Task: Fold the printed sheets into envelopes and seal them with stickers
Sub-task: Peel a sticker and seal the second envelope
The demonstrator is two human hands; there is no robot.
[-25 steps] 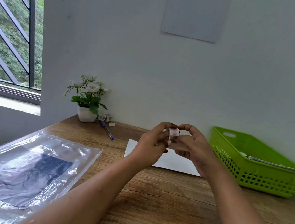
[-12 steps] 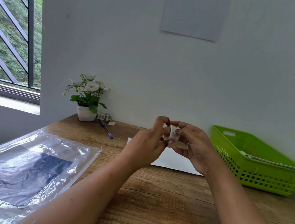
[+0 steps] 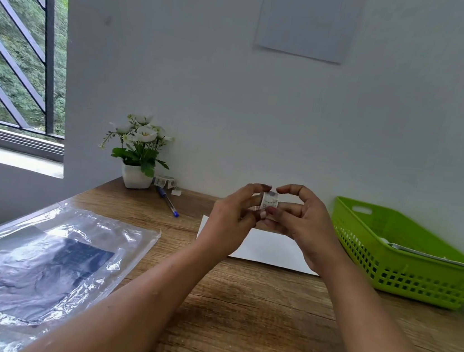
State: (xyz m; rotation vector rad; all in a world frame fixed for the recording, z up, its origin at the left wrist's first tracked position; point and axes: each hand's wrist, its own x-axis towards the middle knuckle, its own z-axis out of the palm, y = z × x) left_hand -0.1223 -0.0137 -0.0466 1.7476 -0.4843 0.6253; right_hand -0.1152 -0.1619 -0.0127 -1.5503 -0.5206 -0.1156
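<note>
Holding sticker roll [image 3: 268, 201] aloft — left hand [image 3: 234, 220] and right hand [image 3: 303, 228] pinch it, likely to peel a sticker above white sheet [image 3: 271, 246].

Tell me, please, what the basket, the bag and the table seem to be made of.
Basket: green moulded plastic, judging by its even colour and grid of holes. Bag: thin clear plastic film, glossy and crinkled, with bright glints. Table: wood or a wood-look laminate, matt, with brown grain lines.
</note>
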